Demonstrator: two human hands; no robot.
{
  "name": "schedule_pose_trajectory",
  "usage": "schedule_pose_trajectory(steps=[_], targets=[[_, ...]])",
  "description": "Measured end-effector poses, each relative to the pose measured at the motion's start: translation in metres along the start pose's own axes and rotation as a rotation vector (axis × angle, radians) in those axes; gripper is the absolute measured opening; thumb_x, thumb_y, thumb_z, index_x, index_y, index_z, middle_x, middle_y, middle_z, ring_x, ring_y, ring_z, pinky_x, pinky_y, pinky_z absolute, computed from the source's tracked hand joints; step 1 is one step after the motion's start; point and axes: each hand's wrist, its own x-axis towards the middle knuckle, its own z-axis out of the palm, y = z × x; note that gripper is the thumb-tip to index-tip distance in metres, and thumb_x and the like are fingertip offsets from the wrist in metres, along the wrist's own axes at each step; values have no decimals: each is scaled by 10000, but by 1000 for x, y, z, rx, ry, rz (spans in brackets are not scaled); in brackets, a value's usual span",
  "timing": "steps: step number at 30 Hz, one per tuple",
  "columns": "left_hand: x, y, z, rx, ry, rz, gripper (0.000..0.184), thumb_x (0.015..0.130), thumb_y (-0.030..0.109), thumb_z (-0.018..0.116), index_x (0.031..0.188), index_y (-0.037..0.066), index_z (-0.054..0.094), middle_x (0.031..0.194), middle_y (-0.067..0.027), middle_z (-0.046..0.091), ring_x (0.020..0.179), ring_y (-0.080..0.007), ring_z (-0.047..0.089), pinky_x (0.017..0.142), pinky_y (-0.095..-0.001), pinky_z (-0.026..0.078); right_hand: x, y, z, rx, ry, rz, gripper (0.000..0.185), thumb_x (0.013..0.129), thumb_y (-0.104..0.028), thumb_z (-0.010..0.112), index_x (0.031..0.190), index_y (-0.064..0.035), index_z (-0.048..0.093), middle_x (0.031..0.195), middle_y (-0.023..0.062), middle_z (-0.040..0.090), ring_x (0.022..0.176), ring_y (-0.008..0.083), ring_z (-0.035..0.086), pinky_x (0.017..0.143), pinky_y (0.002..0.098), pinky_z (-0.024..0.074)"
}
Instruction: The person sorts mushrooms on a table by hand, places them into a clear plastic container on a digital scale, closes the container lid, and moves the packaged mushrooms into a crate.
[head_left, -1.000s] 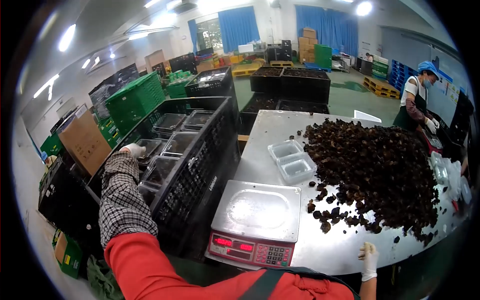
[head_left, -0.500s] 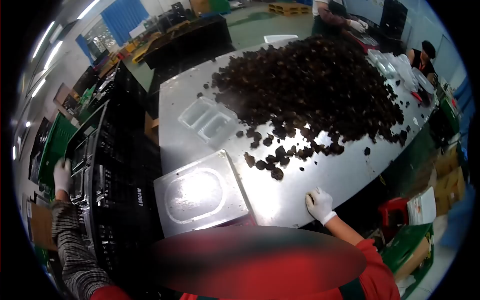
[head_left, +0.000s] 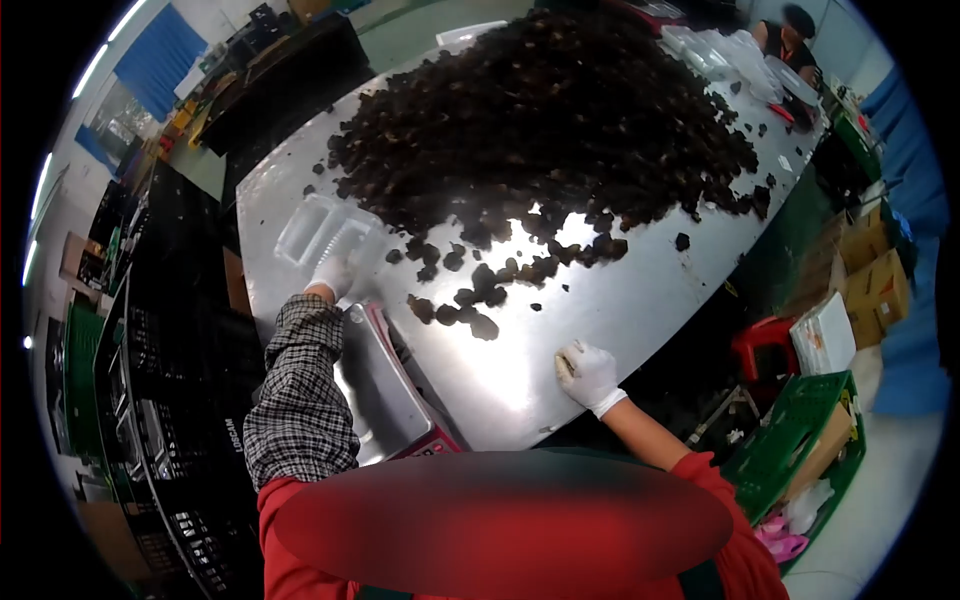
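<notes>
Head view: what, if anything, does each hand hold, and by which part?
Left hand: at the near edge of a tray, grip unclear. Right hand: curled, nothing visible inside.

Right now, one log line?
Left hand: at clear tubs, grip unclear; right hand: near edge of metal table; dark pile: on table; scale: partly hidden by left sleeve

left hand [head_left: 335, 274]: white-gloved | tubs [head_left: 303, 226]: clear | sleeve [head_left: 303, 385]: black-white check | heap [head_left: 540, 120]: dark brown

Head cam, wide: above and behind left hand [head_left: 335, 272] and right hand [head_left: 588, 377], facing forward-down across tabletop [head_left: 525, 385], near.
</notes>
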Motion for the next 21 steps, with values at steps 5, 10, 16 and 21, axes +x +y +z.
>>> schedule_pose_trajectory(steps=[5, 10, 16, 21], targets=[[11, 0, 18, 129, -109, -258, 242, 782, 175, 623, 945, 15, 703, 997, -231, 662, 981, -361, 636, 836, -390, 505, 0, -1, -1, 54, -11, 15, 108, 754, -109, 592, 672, -115, 521, 679, 89, 522, 571, 304, 560, 513, 426, 466], [16, 3, 19, 141, -11, -311, 250, 779, 178, 630, 945, 3, 697, 988, -249, 656, 993, -371, 626, 856, -412, 498, 2, 1, -1, 60, -36, 18, 89, 763, -119, 589, 691, -123, 536, 692, 90, 534, 575, 311, 558, 516, 431, 468], [-5, 24, -22, 156, 201, -244, 215, 786, 192, 635, 925, 33, 678, 997, -203, 660, 962, -353, 635, 842, -428, 498, 3, 2, -6, 63, -42, -22, 54, 756, -112, 644, 752, -133, 595, 687, 80, 568, 570, 295, 584, 515, 384, 477], [-72, 74, -97, 133, 483, -84, 200, 772, 221, 700, 784, 46, 604, 825, -145, 640, 798, -347, 621, 696, -458, 482, 0, 3, -6, 182, -80, -7, 9, 793, -122, 598, 797, -115, 598, 758, 83, 566, 666, 292, 582, 589, 402, 482]])
